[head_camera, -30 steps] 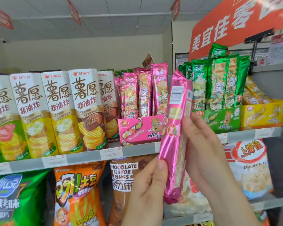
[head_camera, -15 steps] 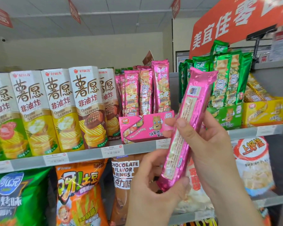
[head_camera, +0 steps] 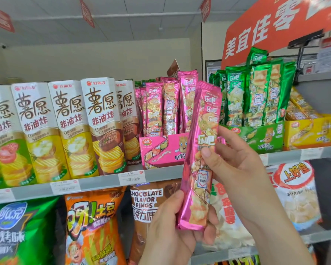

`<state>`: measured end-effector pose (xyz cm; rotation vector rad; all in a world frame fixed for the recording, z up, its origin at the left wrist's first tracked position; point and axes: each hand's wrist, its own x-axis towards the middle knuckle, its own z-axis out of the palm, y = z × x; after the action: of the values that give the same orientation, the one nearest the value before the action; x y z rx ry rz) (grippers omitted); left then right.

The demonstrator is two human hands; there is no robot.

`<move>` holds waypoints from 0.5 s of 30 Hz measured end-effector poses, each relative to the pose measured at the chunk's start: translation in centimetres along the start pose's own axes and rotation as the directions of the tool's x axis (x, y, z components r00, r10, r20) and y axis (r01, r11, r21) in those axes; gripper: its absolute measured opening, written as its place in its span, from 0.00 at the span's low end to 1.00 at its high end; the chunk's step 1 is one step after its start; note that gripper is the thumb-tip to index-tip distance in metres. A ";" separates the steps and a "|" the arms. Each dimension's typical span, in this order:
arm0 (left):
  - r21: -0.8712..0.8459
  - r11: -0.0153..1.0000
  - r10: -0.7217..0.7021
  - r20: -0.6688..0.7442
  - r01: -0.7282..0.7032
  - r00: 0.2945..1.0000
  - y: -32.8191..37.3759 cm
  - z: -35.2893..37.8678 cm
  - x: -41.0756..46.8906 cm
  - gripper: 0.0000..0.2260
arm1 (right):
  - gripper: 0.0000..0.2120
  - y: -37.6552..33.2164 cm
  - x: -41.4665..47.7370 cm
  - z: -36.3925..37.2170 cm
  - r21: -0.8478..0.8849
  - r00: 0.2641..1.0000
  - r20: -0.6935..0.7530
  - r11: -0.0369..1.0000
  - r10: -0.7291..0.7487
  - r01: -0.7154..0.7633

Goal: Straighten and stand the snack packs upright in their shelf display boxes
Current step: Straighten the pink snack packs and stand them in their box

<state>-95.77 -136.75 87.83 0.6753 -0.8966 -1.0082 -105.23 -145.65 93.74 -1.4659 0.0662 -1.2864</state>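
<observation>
1 pink snack pack (head_camera: 208,111) is held in front of the shelf (head_camera: 103,183), nearly upright, with its top tilted slightly rightward and its printed face turned to the camera. Its lower end is gripped by the left hand (head_camera: 170,236), fingers curled round it. Its middle is pinched by the right hand (head_camera: 237,165), thumb on the front. Behind it, further pink packs (head_camera: 161,108) are stood in the pink display box (head_camera: 161,152), beside a green display box (head_camera: 256,136).
</observation>
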 end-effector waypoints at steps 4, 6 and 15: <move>0.447 0.894 0.026 -0.026 -0.012 0.999 0.1 -0.5 0.1 0.11 | 0.25 -0.3 0.0 0.0 -0.012 1.000 -0.012 1.000 0.009 -0.009; 0.521 0.845 0.154 -0.020 -0.122 0.988 0.7 -0.3 0.0 0.10 | 0.28 -0.3 0.0 0.0 -0.018 1.000 -0.024 1.000 -0.004 0.003; 0.619 0.739 0.347 -0.008 -0.268 0.938 1.8 -1.6 0.8 0.16 | 0.41 -3.7 2.7 -0.3 -0.226 0.983 0.104 0.959 -0.152 0.173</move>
<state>-93.43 -136.70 88.79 1.0787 -1.1934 -0.3497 -106.50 -146.29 98.13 -1.7575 0.0423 -1.3824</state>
